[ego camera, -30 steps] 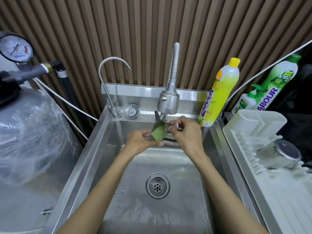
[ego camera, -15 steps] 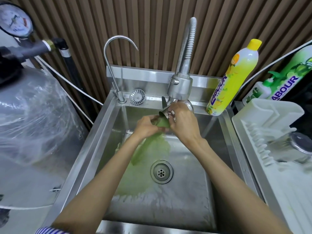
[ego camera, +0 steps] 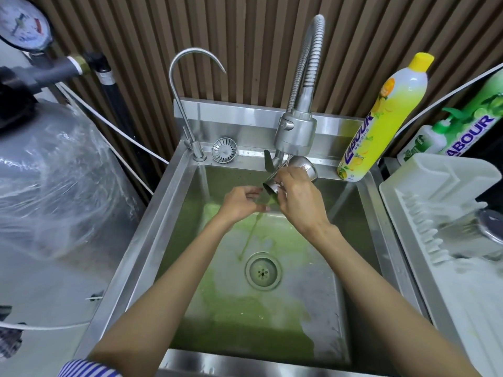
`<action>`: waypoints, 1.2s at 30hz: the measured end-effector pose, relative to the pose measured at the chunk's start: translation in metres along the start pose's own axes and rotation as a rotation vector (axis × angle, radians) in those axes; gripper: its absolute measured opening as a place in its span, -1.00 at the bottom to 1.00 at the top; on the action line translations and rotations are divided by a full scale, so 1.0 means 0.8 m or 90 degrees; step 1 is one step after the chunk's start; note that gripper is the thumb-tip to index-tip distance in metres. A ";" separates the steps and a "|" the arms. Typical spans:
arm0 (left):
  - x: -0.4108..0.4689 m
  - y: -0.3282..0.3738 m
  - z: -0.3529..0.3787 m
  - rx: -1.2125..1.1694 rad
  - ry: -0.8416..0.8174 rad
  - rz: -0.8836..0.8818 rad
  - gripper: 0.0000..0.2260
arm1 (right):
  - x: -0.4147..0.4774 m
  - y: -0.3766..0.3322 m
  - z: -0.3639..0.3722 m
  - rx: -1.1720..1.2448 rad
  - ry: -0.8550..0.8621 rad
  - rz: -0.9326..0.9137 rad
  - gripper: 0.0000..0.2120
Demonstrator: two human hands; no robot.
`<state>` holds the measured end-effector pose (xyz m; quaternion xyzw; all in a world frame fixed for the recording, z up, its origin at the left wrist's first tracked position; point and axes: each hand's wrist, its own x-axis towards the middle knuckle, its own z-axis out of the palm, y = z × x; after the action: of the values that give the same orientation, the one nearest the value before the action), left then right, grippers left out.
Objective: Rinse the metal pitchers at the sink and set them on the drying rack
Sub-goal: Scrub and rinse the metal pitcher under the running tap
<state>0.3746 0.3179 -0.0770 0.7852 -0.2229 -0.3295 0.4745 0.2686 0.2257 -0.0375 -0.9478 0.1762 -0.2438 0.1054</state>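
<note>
My right hand (ego camera: pixel 299 202) grips a small metal pitcher (ego camera: pixel 306 165) under the flexible faucet head (ego camera: pixel 296 131), tipped so that its mouth faces left and down. A thin stream of green liquid (ego camera: pixel 249 240) runs from the mouth to the sink floor. My left hand (ego camera: pixel 239 204) sits just below and left of the mouth, fingers loosely curled, the stream passing by them. Green liquid covers much of the floor of the steel sink (ego camera: pixel 174 213). Another metal pitcher (ego camera: pixel 476 232) lies on the white drying rack (ego camera: pixel 435 186) at the right.
A round drain (ego camera: pixel 263 271) lies mid-basin. A thin gooseneck tap (ego camera: pixel 185 77) and a strainer cap (ego camera: pixel 224 149) stand at the back left. A yellow soap bottle (ego camera: pixel 386 115) and green bottles (ego camera: pixel 473 123) stand back right. A plastic-wrapped tank (ego camera: pixel 54 186) fills the left.
The pitcher has been tipped over and green liquid has poured out, spreading across the sink floor. The broad stream has thinned. My left hand has slipped off the rim to just below it.
</note>
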 end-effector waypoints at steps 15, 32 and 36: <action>-0.022 0.026 0.033 -0.216 -0.048 0.043 -0.37 | -0.031 0.033 -0.019 0.670 0.145 0.392 -0.81; -0.068 0.063 -0.015 0.001 0.151 0.332 -0.25 | -0.029 0.010 -0.008 0.979 0.062 0.376 -0.86; -0.082 0.063 -0.014 0.147 0.191 0.280 -0.33 | -0.038 0.011 -0.012 0.877 0.008 0.452 -0.89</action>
<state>0.3364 0.3453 -0.0084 0.8068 -0.3514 -0.0712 0.4696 0.2361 0.2281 -0.0447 -0.5540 0.2785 -0.2551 0.7419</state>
